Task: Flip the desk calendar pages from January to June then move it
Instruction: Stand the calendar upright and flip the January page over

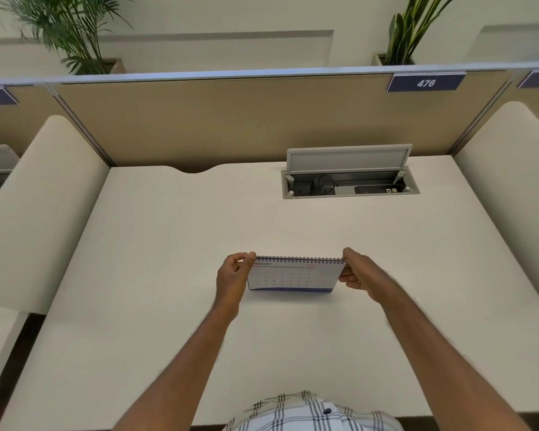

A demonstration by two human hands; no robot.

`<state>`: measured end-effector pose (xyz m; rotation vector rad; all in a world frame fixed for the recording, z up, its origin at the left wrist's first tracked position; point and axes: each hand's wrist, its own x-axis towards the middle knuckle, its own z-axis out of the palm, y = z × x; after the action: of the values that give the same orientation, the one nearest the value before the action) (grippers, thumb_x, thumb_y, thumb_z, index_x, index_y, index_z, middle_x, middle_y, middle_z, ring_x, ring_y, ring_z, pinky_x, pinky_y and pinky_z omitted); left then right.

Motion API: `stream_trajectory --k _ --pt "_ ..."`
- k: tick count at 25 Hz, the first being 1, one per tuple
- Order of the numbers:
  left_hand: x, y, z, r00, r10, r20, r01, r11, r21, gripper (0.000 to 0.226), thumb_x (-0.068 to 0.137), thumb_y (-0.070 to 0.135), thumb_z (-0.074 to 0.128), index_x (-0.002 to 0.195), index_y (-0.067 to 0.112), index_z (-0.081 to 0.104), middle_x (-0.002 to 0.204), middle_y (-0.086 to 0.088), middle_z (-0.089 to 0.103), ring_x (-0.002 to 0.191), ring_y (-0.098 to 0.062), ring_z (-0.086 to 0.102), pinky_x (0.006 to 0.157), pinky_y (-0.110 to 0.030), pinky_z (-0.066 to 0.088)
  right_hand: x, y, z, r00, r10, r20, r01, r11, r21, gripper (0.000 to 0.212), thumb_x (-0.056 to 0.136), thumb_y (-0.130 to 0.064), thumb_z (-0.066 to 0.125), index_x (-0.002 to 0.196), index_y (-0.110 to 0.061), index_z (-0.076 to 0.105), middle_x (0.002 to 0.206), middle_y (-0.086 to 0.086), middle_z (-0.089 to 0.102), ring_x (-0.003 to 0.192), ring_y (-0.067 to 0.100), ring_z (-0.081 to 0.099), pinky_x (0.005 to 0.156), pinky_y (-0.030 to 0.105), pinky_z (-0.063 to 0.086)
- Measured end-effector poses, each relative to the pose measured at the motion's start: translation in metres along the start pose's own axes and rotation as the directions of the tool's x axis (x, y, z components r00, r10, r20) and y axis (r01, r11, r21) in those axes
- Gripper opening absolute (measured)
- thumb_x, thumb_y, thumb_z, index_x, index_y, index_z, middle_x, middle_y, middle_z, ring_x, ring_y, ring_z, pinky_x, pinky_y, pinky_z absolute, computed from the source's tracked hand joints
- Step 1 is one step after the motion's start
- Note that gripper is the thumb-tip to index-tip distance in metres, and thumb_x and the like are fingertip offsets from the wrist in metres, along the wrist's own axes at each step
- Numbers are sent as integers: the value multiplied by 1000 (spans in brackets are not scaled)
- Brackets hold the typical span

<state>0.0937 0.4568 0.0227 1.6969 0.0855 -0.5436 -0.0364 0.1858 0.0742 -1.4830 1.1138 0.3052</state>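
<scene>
A spiral-bound desk calendar (294,276) stands upright near the middle of the white desk (168,244), its January page facing me, with a blue strip along its bottom. My left hand (232,279) pinches its upper left corner by the wire binding. My right hand (358,273) grips its upper right corner and right edge. Both forearms reach in from the bottom of the view.
An open cable box (349,181) with its lid raised sits in the desk at the back right, holding a plug and sockets. A tan partition (231,119) closes the back; rounded side dividers (44,197) flank the desk. Plants stand behind the partition.
</scene>
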Motion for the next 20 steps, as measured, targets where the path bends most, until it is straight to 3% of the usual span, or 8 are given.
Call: stream_trajectory --k 4,7,10,14,16,18,20 --pt "-5 -1 -1 1000 3 -7 -3 1000 10 36 87 61 71 105 31 74 100 13 79 92 8 69 69 -12 51 1 -18 -1 998 50 31 -45 991 -127 44 86 -47 44 97 -14 69 95 5 76 90 23 68 89 41 54" --pt "-7 -3 0 1000 3 -9 -3 1000 2 38 84 63 71 104 31 75 99 17 79 90 11 68 73 -13 49 2 -28 -5 989 130 64 -120 982 -148 48 83 -57 53 102 -15 69 94 3 75 92 22 69 81 40 51" --pt "-7 -5 -1 1000 -1 4 1 1000 -20 38 82 63 72 105 32 75 99 18 79 92 7 70 78 -17 50 5 -28 -13 978 181 100 -172 981 -93 47 82 -56 64 108 -17 70 100 0 74 98 20 64 84 42 51" --pt "-7 -3 -2 1000 -1 21 2 999 -40 46 80 65 71 112 32 72 105 9 78 104 -6 69 84 -24 52 13 -18 -12 990 135 41 -139 984 108 23 85 -36 75 103 -22 72 112 -4 71 112 19 60 98 45 39" --pt "-7 -2 -2 999 -8 33 9 999 -36 55 79 67 69 121 30 68 110 4 75 107 -9 68 86 -27 53 15 -17 -6 995 96 32 -101 968 229 16 88 -27 73 103 -23 75 111 -5 73 104 12 62 102 43 31" --pt "-7 -1 -3 999 -14 41 15 999 -34 57 82 65 69 125 28 65 112 1 74 108 -12 67 86 -28 53 15 -18 -1 999 44 6 -44 960 276 21 89 -21 72 110 -22 75 101 -5 74 91 9 60 100 40 30" --pt "-6 -1 -3 999 -20 47 21 999 -32 52 86 62 69 124 28 65 110 1 75 107 -12 67 82 -25 52 15 -21 2 997 -33 -63 51 951 304 22 87 -15 75 109 -17 72 92 -1 72 80 9 60 87 30 36"
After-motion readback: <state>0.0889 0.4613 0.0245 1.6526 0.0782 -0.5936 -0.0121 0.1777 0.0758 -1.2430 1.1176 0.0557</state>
